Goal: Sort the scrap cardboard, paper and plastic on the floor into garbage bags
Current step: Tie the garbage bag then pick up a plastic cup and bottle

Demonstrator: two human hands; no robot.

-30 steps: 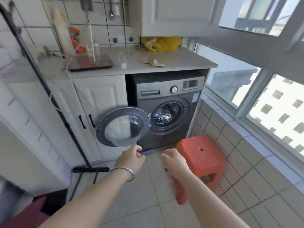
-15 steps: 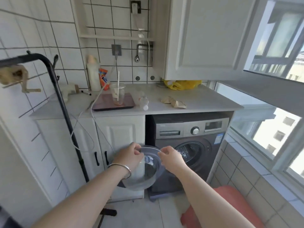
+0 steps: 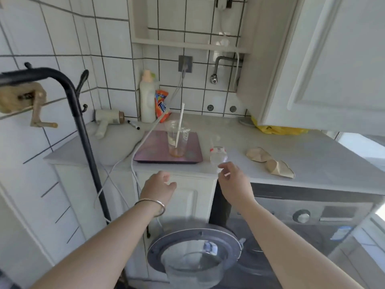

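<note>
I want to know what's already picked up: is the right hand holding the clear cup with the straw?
No, the cup stands on the purple scale, while the right hand reaches toward a small bottle.

1. The wall tiles (image 3: 62, 38) are white, crossed by a grid of dark grout lines.
2. The countertop (image 3: 302, 155) is pale grey.
3. A clear plastic cup (image 3: 177, 140) with an orange-brown residue at its bottom holds a white straw (image 3: 179, 126) and stands on a mauve scale (image 3: 158, 151).
4. The detergent bottle (image 3: 147, 99) is white; the packet (image 3: 162, 105) beside it is orange with blue lettering.
5. The plastic bag (image 3: 279, 129) is yellow.
6. The crumpled paper pieces (image 3: 270, 161) are tan.
7. The rack pole (image 3: 87, 142) is black.
8. The washing machine (image 3: 312, 226) is dark grey.
9. The bangle (image 3: 154, 204) is silver.
</note>
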